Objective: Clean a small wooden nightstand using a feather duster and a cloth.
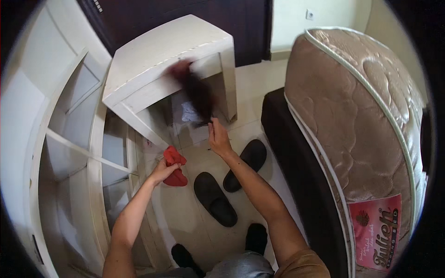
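My left hand [161,172] grips a crumpled red cloth [176,178] at the front left leg of a white wooden table [174,45]. With my right hand [219,139] I hold the handle end of a dark, reddish-brown duster [198,91]. It is blurred by motion, perhaps a feather duster, and its far end overlaps the table's front edge. Whether it touches the wood I cannot tell. Below the tabletop is an open space with a pale crumpled item [190,112] in it, partly hidden behind the duster.
White open shelving [93,160] runs along the left. A quilted brown mattress [347,104] on a dark bed base [278,111] stands at the right. Black slippers [215,199] lie on the tiled floor [193,239] by my feet. Behind the table is a dark door [250,31].
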A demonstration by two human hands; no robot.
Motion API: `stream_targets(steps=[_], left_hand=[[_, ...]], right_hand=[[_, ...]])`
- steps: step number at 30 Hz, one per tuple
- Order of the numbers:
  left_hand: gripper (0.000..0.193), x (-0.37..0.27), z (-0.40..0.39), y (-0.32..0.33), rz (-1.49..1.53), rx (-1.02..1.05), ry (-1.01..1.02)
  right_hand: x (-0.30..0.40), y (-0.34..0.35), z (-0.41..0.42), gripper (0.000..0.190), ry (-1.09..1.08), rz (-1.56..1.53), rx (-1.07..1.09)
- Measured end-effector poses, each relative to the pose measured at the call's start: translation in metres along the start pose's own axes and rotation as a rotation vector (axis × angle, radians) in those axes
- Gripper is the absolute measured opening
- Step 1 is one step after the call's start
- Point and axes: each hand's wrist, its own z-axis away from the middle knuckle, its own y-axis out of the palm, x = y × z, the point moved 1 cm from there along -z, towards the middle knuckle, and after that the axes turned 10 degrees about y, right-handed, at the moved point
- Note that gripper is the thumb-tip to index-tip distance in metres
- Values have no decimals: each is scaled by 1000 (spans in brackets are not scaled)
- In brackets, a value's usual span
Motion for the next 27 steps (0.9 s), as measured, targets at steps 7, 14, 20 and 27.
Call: stream_targets(steps=[7,14,20,27], left_hand=[[29,-16,-11,21,-13,-103,21],[29,-20,-18,35,49,-91,34],[28,-9,-11,25,-12,-85,8],[28,-6,-18,25,16,-104,-12]], right_hand=[[-20,-4,-7,24,-121,-76,-184],[-85,6,60,31,253,-173,-263],[-75,16,94,36,500,-258,-114],[-79,23,95,35,629,-360,-89]])
